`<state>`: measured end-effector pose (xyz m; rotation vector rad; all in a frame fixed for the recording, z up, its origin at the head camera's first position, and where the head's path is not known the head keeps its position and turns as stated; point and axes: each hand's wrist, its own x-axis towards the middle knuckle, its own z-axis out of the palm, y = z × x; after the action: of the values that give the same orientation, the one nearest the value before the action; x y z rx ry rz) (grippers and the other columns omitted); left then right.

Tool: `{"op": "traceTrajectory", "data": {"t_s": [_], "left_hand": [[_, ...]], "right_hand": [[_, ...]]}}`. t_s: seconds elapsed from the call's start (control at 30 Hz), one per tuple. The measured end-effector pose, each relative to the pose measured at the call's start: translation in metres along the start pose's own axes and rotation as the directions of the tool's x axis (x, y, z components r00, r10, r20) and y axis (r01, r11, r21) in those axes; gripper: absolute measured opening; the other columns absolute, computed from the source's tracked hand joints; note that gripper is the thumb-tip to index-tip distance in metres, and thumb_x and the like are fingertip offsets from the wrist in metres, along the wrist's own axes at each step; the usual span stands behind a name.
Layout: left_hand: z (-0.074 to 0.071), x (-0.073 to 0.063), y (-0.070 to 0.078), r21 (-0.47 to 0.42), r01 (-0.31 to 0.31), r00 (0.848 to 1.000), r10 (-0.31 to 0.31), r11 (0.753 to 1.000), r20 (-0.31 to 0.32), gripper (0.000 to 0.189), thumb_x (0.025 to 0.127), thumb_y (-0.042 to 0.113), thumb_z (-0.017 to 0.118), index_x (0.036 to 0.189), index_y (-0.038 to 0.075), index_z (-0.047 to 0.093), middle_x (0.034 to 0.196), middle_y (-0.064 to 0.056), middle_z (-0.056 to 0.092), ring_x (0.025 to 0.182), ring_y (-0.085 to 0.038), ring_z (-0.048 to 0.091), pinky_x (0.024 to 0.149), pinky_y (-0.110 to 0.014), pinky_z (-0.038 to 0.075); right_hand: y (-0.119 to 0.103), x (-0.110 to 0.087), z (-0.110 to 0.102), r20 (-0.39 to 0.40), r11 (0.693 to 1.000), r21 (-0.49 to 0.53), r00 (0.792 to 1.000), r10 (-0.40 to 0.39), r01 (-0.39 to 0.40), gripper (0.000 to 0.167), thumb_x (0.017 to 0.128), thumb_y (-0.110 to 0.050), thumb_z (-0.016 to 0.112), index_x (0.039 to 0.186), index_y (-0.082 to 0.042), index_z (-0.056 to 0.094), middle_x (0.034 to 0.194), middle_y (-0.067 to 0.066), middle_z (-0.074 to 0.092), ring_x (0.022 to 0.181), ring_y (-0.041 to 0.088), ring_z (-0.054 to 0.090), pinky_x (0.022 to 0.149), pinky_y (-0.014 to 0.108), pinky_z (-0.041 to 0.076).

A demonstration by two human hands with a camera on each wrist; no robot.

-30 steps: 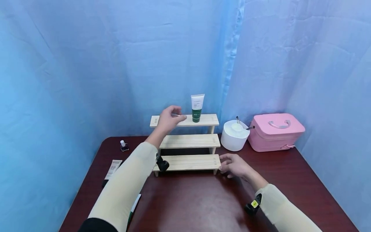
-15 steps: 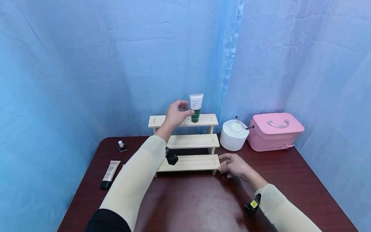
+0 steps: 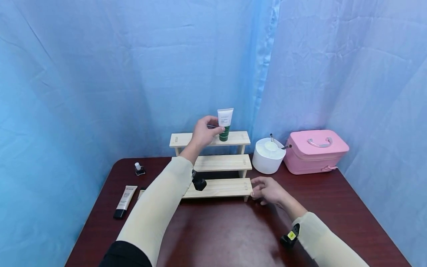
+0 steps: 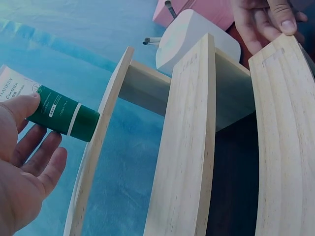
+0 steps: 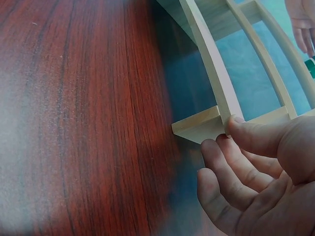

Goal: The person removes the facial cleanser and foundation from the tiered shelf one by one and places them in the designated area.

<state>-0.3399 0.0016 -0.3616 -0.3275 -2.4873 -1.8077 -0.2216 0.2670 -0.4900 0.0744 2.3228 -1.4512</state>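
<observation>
A white-and-green squeeze tube (image 3: 225,118) stands cap down on the top tier of a three-step wooden shelf (image 3: 221,162). My left hand (image 3: 205,131) holds that tube from its left side; in the left wrist view the thumb lies on the tube's front, the index finger is mostly hidden behind it, and the other fingers are loosely bent below. At the lowest tier's right end, my right hand (image 3: 268,191) grips the board's corner. The right wrist view shows its thumb on the board's edge and fingertips by the shelf leg (image 5: 202,125).
Right of the shelf stand a white round organizer (image 3: 267,161) with brushes and a pink case (image 3: 317,152). On the dark red table (image 3: 213,230), a nail polish bottle (image 3: 139,169) and a BB cream tube (image 3: 125,200) are at left. Another item is partly hidden by the left sleeve.
My left hand has moved right along the top tier and taken hold of the squeeze tube. The right hand stays at the lowest tier's end.
</observation>
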Motion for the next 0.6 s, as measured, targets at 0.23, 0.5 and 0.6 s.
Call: {"op": "traceTrajectory", "data": {"t_s": [0.23,0.5,0.6], "left_hand": [[0.001,-0.001,0.002,0.028,-0.010,1.000,0.010,1.000,-0.012,0.028,0.097,0.019,0.073,0.123,0.009,0.066,0.120,-0.008,0.067,0.114,-0.027,0.063,0.100,-0.044,0.051],[-0.007,-0.013,0.006,0.021,-0.022,1.000,0.022,1.000,-0.008,0.028,0.099,0.022,0.071,0.123,0.009,0.066,0.119,-0.008,0.066,0.113,-0.026,0.062,0.096,-0.044,0.052],[-0.016,-0.022,0.007,0.007,-0.037,0.999,0.037,0.999,-0.005,0.028,0.099,0.023,0.071,0.123,0.010,0.067,0.117,-0.007,0.066,0.111,-0.025,0.063,0.092,-0.043,0.053]], "right_hand": [[0.000,0.000,0.001,0.000,1.000,0.002,1.000,0.005,-0.005,0.052,0.091,0.000,0.073,0.139,0.001,0.054,0.100,0.014,0.071,0.086,0.024,0.072,0.063,0.042,0.059],[0.003,0.003,0.000,0.003,1.000,0.015,1.000,0.004,-0.004,0.053,0.091,0.000,0.073,0.140,0.001,0.053,0.100,0.014,0.071,0.086,0.025,0.072,0.064,0.044,0.059],[0.003,0.005,0.000,0.006,1.000,0.012,1.000,0.009,-0.009,0.053,0.091,-0.001,0.072,0.141,0.001,0.053,0.101,0.014,0.071,0.086,0.025,0.072,0.065,0.043,0.060]]}}
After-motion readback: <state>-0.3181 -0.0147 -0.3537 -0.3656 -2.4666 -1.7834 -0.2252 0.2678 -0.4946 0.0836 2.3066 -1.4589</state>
